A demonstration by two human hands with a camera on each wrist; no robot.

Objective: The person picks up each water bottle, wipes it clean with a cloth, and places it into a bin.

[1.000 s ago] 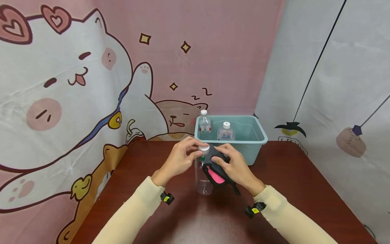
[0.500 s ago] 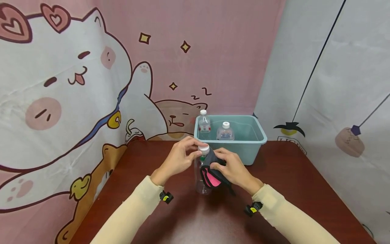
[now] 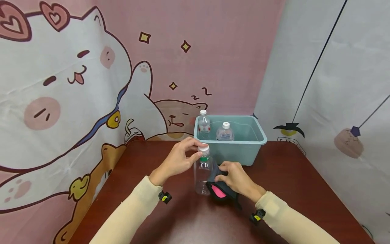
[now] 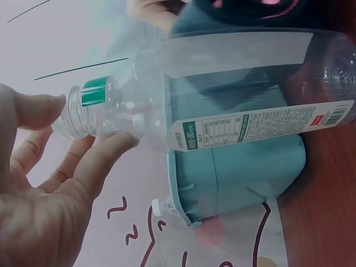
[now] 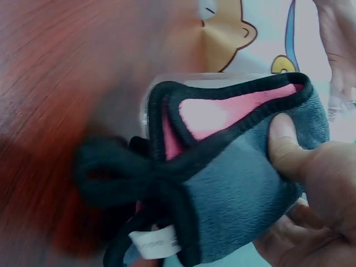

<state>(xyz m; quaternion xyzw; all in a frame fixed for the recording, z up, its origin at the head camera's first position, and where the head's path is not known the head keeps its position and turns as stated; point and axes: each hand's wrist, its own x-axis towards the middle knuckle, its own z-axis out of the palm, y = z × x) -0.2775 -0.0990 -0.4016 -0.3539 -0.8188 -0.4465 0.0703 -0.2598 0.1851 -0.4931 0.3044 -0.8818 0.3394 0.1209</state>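
Note:
A clear plastic bottle (image 3: 200, 176) with a white cap stands upright on the table. My left hand (image 3: 178, 158) holds it by the cap, thumb on one side and fingers over the top and far side. A green band and printed label show on the bottle (image 4: 222, 130) in the left wrist view. Against the bottle's right side lies a folded grey cloth (image 3: 218, 191) with pink lining and black edging. My right hand (image 3: 239, 179) grips this cloth between thumb and fingers. The right wrist view shows the cloth's (image 5: 239, 206) black loop and small white tag.
Behind the hands stands a light blue plastic bin (image 3: 243, 152). Two more capped bottles are in it, one at the left corner (image 3: 203, 125) and one nearer the middle (image 3: 225, 133). The reddish-brown table (image 3: 146, 162) meets a cartoon-printed curtain at the back.
My right hand has moved the cloth down along the bottle's right side, from near the neck to the lower body. The left hand has stayed on the cap, and the bottle stands where it was.

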